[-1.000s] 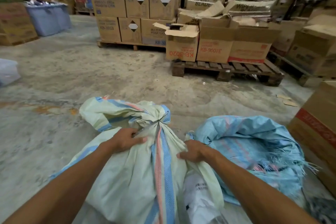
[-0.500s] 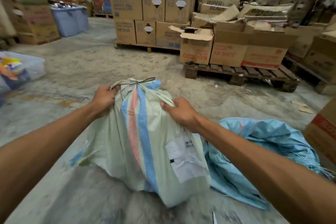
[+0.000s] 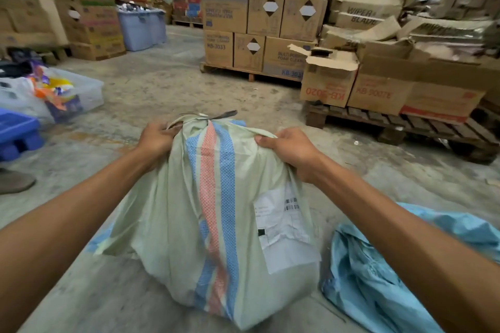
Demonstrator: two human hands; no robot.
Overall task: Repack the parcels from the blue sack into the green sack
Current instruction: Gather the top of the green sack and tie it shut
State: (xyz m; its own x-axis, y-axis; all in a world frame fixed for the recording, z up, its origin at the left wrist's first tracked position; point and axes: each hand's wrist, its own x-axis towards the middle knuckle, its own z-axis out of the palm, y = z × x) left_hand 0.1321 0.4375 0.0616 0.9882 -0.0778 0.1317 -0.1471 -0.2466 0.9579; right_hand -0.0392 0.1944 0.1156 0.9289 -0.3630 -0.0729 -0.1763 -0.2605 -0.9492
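**Green woven sack gripped at its tied neck by 2 hands**

Pale green woven plastic fills the centre of the frame: the green sack is seen standing full and bulging on the concrete floor, with 1 red stripe between 2 blue stripes running down its front. Its neck is bunched and bound with a dark tie at the upper centre. A white shipping label with barcodes is stuck on the sack's right side.

The left hand is closed on the gathered fabric just left of the tie, fingers curled together around a fold. The right hand is clamped on a ridge of fabric to the right of the tie, thumb pressed against the fingers. Both bare forearms are stretched in from the lower corners.

The blue sack is seen lying crumpled and slack on the floor at the lower right, just beside the green sack and partly hidden by the right forearm. Whether anything is inside it cannot be told.

Stacked cardboard boxes on a wooden pallet occupy the upper centre and upper right. A clear plastic tub with colourful packets is placed at the middle left, and a blue crate lies at the left edge.
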